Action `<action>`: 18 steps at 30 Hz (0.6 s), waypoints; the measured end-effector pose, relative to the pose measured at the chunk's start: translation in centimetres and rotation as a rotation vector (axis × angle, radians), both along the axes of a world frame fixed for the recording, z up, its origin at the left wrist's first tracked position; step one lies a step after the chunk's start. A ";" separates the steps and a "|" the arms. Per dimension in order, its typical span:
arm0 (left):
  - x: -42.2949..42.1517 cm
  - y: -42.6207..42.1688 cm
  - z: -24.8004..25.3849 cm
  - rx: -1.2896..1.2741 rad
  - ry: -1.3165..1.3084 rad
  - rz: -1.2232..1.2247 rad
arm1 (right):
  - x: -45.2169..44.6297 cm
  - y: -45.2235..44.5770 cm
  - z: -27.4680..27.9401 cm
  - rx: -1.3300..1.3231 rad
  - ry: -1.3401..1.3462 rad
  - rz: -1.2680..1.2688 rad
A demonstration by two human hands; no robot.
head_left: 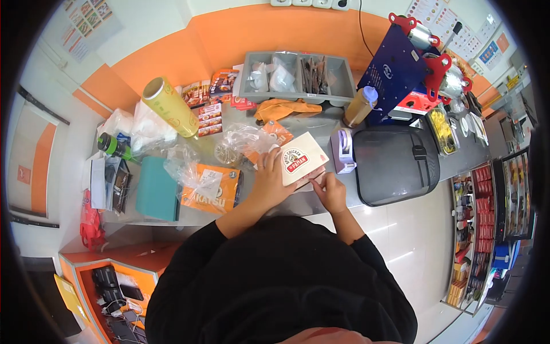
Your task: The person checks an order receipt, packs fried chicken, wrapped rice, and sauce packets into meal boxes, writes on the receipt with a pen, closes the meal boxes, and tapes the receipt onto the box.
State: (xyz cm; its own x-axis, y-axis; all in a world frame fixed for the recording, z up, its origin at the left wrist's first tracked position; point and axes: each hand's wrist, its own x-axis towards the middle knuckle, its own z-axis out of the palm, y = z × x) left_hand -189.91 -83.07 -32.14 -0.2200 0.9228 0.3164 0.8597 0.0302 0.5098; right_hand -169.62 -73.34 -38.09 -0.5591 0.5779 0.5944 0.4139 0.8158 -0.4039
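Note:
A cream takeaway box (307, 153) with a red "Spicy Chicken" logo is held at the front edge of the metal counter. My left hand (271, 180) grips its left side, fingers over the top edge. My right hand (332, 192) has thumb and fingers closed at the near right edge, by a reddish printed flap; the exact hold there is partly hidden. Behind and left of the box lies an orange package (277, 133) with clear plastic over part of it. An orange box in clear plastic (209, 189) lies further left.
A lilac tape dispenser (344, 152) and a black bag (395, 166) are on the right. Behind stand a grey divided tray (298, 94), a sauce bottle (361, 106) and a blue machine (392, 74). To the left are a yellow film roll (170, 107) and a teal box (157, 188).

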 end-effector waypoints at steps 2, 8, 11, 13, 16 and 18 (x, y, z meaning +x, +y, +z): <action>-0.7 0.4 0.1 0.062 -0.010 -0.003 | 1.9 0.3 -0.7 -0.236 0.065 -0.182; -1.6 1.0 -0.2 0.055 0.038 0.017 | 5.4 4.1 -4.0 -0.377 0.262 -0.499; -2.1 0.5 0.0 0.032 0.080 -0.015 | 6.2 5.7 -3.9 -0.660 0.330 -0.550; -2.1 -0.2 0.4 -0.011 0.102 -0.029 | 6.1 6.7 -3.7 -1.036 0.353 -0.491; -2.9 -0.8 0.2 -0.017 0.116 -0.085 | 5.7 8.2 -3.2 -1.107 0.335 -0.498; -3.5 -0.9 -0.3 0.020 0.110 -0.124 | 5.7 9.6 -3.7 -1.184 0.314 -0.491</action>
State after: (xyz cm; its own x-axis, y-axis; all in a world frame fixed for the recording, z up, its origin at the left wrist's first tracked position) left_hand -193.42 -83.95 -32.42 -0.0680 0.9341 0.3505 0.9070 -0.0884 0.4117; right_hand -163.90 -63.74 -41.82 -0.0757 0.9363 -0.3428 0.3219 -0.3025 -0.8972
